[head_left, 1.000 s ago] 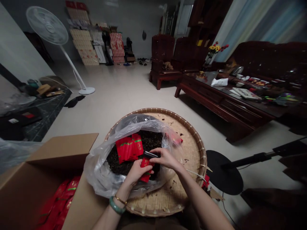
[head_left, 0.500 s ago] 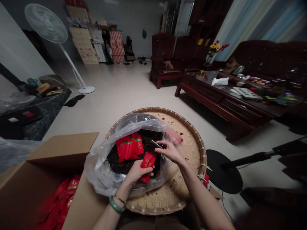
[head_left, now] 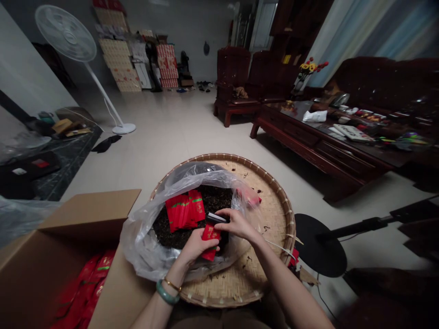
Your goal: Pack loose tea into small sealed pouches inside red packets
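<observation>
My left hand (head_left: pixel 198 246) is closed on a small red packet (head_left: pixel 210 235), thumb across its front. My right hand (head_left: pixel 236 224) grips a small black and silver handheld bag sealer (head_left: pixel 216 218), which lies across the packet's top edge. A white cord (head_left: pixel 277 246) trails to the right from near that hand. Both hands are over an open clear plastic bag (head_left: pixel 137 246) holding dark loose tea leaves (head_left: pixel 216 197). On the leaves, left of the sealer, rests an overlapping row of red packets (head_left: pixel 183 211).
The bag sits on a round woven bamboo tray (head_left: pixel 274 196) with scattered leaf bits. At the left stands an open cardboard box (head_left: pixel 120 283) with many red packets (head_left: pixel 87 283) inside. A black round stand base (head_left: pixel 320 246) is right of the tray; a wooden table (head_left: pixel 308 141) lies beyond.
The sealer was at the packet's top, lifted up and right off it half a second ago, and is now back across the top edge. My left hand keeps the packet nearly still.
</observation>
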Demonstrator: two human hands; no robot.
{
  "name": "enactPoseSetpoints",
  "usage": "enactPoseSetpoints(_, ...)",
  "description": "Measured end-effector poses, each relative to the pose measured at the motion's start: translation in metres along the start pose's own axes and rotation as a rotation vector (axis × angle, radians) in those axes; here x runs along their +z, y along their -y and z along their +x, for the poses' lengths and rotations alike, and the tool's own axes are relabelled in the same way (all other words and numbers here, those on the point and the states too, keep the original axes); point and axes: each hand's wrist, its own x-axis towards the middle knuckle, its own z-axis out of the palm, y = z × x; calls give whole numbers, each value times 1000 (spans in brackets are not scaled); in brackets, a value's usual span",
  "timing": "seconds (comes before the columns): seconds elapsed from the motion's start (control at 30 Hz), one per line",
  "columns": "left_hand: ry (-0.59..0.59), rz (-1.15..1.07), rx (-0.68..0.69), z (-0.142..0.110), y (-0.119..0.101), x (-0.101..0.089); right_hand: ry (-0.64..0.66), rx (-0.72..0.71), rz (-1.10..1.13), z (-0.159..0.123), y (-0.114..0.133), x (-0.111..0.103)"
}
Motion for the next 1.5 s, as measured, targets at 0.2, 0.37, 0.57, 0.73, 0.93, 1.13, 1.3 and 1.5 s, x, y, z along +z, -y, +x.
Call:
enactPoseSetpoints(0.2, 10, 12, 7, 0, 2, 0, -25, -42, -50, -2, 3, -1)
enactPoseSetpoints(0.37, 2, 32, 7, 1, 1, -1, -35, -56, -71, -2, 3, 2)
enactPoseSetpoints(0.57, 0, 40, 4, 1, 2, -4, -9, -77, 1, -3, 2, 1)
enactPoseSetpoints(0.73, 7, 59, -4, 1, 2, -7, -76, -6, 141, -2, -19, -17)
enactPoseSetpoints(0.93, -7, 35, 7, 1, 5, -8, -238, 54, -377, -10, -60, -28)
enactPoseSetpoints(1.13, 24, 69, 13, 0, 7, -7, -261, -95, -383, -12, -30, -8)
enactPoseSetpoints(1.3, 28, 147, 8, -5, 6, -5, -117, -281, -272, -4, -3, 24)
enactPoseSetpoints(1.5, 51, 127, -37, -8, 6, -4, -81, -294, -198, 1, -9, 36)
